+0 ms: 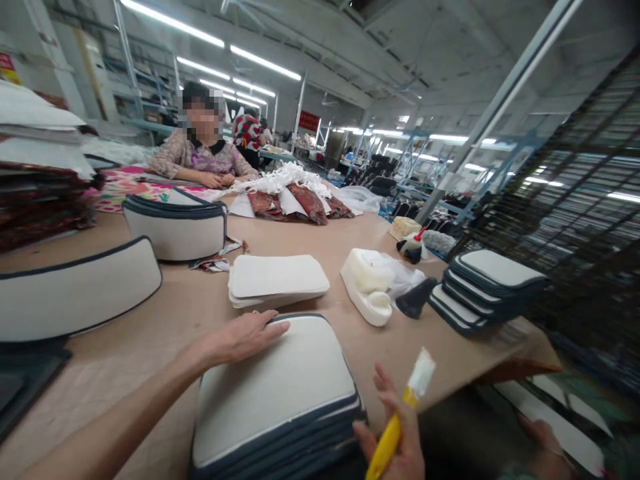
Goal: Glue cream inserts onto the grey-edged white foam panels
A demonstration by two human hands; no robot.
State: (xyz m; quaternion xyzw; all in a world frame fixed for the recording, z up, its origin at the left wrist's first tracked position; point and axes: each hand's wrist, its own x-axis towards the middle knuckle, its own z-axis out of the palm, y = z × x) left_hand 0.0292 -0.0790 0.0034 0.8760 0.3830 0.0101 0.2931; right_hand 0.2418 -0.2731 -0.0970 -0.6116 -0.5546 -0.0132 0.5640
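A stack of white panels with dark blue edging (280, 387) lies in front of me on the brown table. My left hand (250, 337) rests flat on the far left part of its top panel, fingers stretched out. Right of the stack, my right hand (393, 427) holds a brush (390, 443) with a yellow handle and white-coated bristles pointing up and away. Just beyond the stack sits a pile of plain white panels (277, 277). To its right stands a cut-open white plastic container (367, 283), with a dark cone-shaped object (416, 298) beside it.
Another edged stack (485, 290) is near the table's right edge. Curved edged panels (175, 227) stand at the left, by a tall fabric pile (40, 160). A person (203, 143) sits across the table (165, 307). Another person's hand (545, 440) shows at lower right.
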